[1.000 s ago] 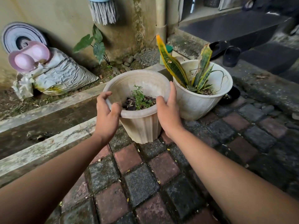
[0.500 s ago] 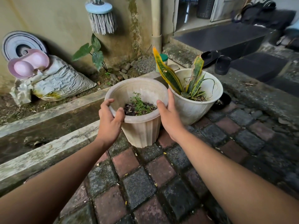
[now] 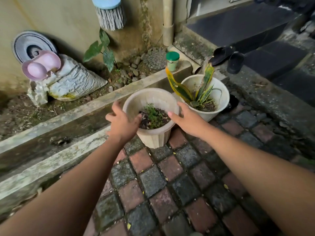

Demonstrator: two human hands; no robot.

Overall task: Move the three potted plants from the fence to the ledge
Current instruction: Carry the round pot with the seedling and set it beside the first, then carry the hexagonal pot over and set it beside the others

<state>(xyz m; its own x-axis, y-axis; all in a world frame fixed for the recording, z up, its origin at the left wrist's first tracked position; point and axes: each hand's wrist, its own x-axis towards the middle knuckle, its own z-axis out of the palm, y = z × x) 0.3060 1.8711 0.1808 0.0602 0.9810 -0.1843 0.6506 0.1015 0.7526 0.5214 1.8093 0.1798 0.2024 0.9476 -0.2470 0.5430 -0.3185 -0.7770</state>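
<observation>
A beige ribbed pot [image 3: 156, 137] with a small green seedling stands on the brick paving beside the concrete ledge [image 3: 51, 160]. My left hand [image 3: 121, 122] is at its left rim with the fingers spread and loose. My right hand [image 3: 185, 117] is at its right rim, thumb by the rim, fingers apart. Neither hand clasps the pot. Just behind to the right stands a white pot [image 3: 219, 97] with a yellow-edged snake plant, almost touching the beige one. No third pot is in view.
A drain channel [image 3: 34, 142] runs between two concrete curbs on the left. A green-lidded jar [image 3: 172, 61] stands on the far curb. Black sandals [image 3: 228, 58] lie by a dark step. A crumpled sack [image 3: 71, 84], pink bowls and a hanging brush are by the wall.
My hands gripped the beige pot's rim before; now the fingers have loosened and spread, and the pot rests on the bricks. The camera has pulled back and up.
</observation>
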